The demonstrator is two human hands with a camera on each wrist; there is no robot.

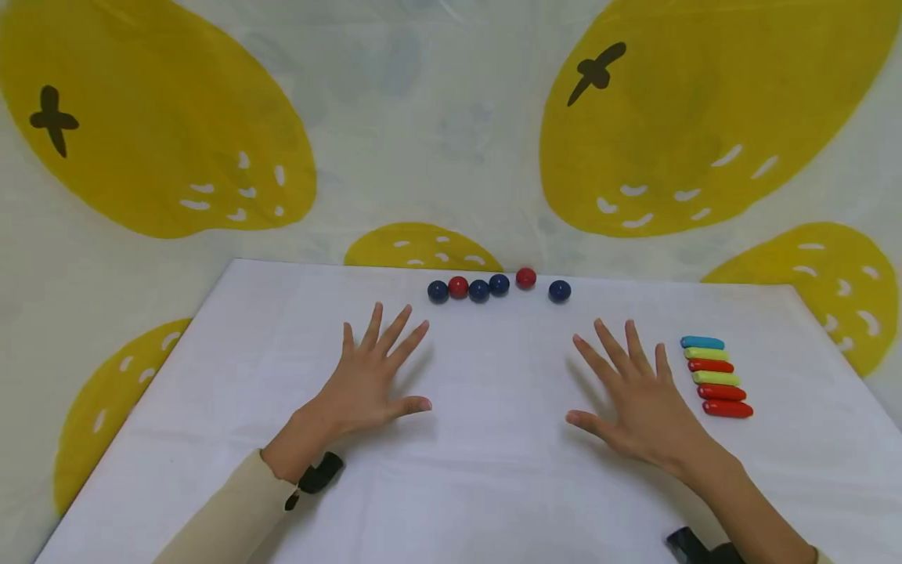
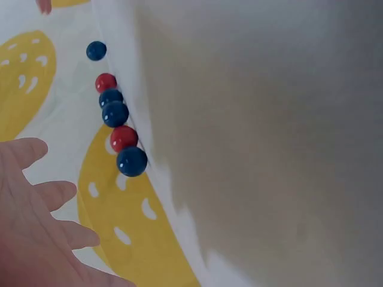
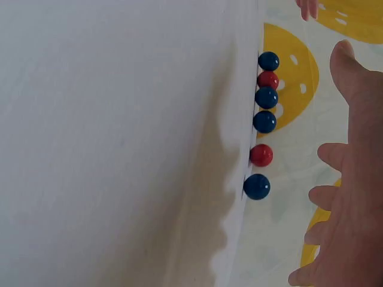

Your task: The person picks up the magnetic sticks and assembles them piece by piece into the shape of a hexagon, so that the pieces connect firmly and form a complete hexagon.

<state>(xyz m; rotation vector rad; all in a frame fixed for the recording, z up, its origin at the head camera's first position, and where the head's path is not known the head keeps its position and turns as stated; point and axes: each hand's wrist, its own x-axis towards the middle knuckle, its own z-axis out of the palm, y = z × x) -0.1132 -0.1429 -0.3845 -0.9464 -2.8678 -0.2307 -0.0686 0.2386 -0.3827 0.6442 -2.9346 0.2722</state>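
My left hand (image 1: 369, 376) hovers over the white table with its fingers spread and nothing in it. Opposite it, my right hand (image 1: 637, 399) is spread the same way, palm down and holding nothing. Beyond both hands, a loose row of small glossy balls lies near the table's far edge: dark blue ones such as the leftmost ball (image 1: 438, 292) and the rightmost ball (image 1: 560, 291), plus a red ball (image 1: 458, 287) and another red ball (image 1: 525, 278). Just right of my right hand lies a neat column of short sticks: a blue stick (image 1: 702, 342), yellow-green sticks (image 1: 716, 378) and red sticks (image 1: 728, 409).
The white tabletop (image 1: 493, 486) meets a cloth backdrop (image 1: 430, 117) printed with big yellow fruit shapes, right behind the balls. A black wrist strap (image 1: 320, 472) sits at the left wrist, and a dark device (image 1: 687, 544) at the right one.
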